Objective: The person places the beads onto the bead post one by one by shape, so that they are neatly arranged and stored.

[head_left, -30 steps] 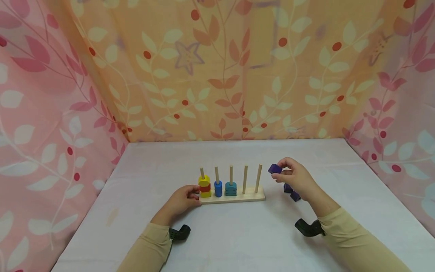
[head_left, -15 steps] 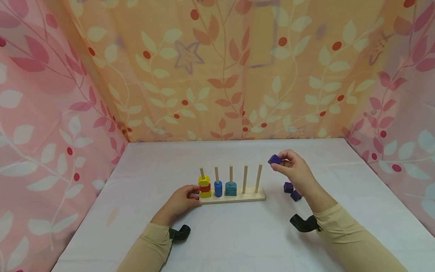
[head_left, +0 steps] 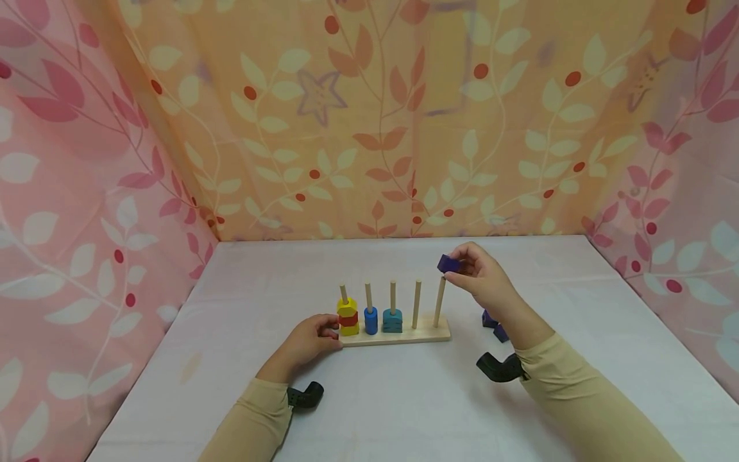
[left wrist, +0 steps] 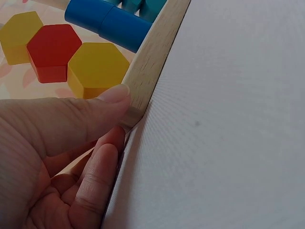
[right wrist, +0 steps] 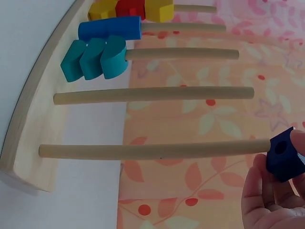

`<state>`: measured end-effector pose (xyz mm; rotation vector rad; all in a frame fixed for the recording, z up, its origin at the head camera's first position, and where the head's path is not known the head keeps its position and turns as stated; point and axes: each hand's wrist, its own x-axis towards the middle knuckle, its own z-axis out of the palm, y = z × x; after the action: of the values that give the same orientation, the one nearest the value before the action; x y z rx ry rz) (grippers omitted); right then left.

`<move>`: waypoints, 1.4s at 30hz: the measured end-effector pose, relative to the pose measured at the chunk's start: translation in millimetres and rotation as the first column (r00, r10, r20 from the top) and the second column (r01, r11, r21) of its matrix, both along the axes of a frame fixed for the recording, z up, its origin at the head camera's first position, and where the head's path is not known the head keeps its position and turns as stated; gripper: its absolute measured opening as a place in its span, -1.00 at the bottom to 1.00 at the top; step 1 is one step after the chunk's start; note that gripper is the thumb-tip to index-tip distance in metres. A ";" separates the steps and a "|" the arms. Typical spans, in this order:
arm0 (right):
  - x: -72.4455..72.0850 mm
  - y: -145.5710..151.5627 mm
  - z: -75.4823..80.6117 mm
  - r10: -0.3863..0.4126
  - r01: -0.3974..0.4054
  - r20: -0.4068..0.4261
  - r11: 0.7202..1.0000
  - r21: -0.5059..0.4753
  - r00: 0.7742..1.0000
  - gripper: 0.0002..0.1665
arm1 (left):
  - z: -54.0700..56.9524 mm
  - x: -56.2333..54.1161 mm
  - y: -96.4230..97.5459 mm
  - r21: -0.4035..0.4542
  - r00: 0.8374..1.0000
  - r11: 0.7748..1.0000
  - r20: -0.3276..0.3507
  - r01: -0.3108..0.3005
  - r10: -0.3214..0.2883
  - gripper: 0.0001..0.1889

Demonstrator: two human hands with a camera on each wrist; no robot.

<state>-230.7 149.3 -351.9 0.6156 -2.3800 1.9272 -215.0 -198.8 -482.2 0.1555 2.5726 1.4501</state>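
A wooden peg stacker [head_left: 427,333] with a row of upright pegs stands on the table. My left hand [head_left: 308,337] grips its left end, thumb against the wooden base [left wrist: 151,71] in the left wrist view. Between the thumb and fingers of my right hand [head_left: 484,277] is a purple block [head_left: 448,263], held at the top of the rightmost peg [head_left: 440,301]. In the right wrist view the hole in the purple block [right wrist: 282,149] faces that peg's tip, right at it. Yellow and red hexagonal blocks [head_left: 348,317], blue cylinders [head_left: 371,321] and teal blocks [head_left: 392,321] fill the three left pegs.
Two more purple blocks [head_left: 489,319] lie on the table right of the stacker, partly behind my right forearm. A bare peg [head_left: 416,305] stands beside the rightmost one. Patterned cloth [head_left: 381,128] hangs behind the white table [head_left: 404,404] and along both sides.
My right hand has lifted the purple block and carried it left, from beside the stacker to the rightmost peg's top. My left hand has stayed put.
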 end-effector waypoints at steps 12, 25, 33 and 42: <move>-4.4 -19.2 1.1 0.015 -0.010 -0.038 0.993 0.115 0.999 -0.69 | 0.0 -0.2 0.3 -0.017 1.000 1.000 0.004 0.005 -0.005 -0.46; -3.5 -30.8 -2.3 0.065 -0.059 -0.040 0.988 0.140 0.997 -0.62 | 1.4 -1.8 -0.2 -0.016 1.000 1.000 0.010 0.002 -0.002 -0.46; -5.7 -29.4 -8.2 0.040 -0.044 0.031 0.989 0.139 0.999 -0.65 | 2.4 -0.7 0.1 -0.018 1.000 1.000 0.013 -0.002 0.002 -0.46; -6.9 -27.6 -21.9 0.026 -0.057 0.173 0.983 0.175 0.985 -0.66 | 2.3 -0.5 0.5 -0.004 1.000 1.000 0.005 0.008 -0.008 -0.48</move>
<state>-237.7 121.7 -373.8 0.5316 -2.6889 1.8648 -215.4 -198.3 -479.9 0.1614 2.5679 1.4411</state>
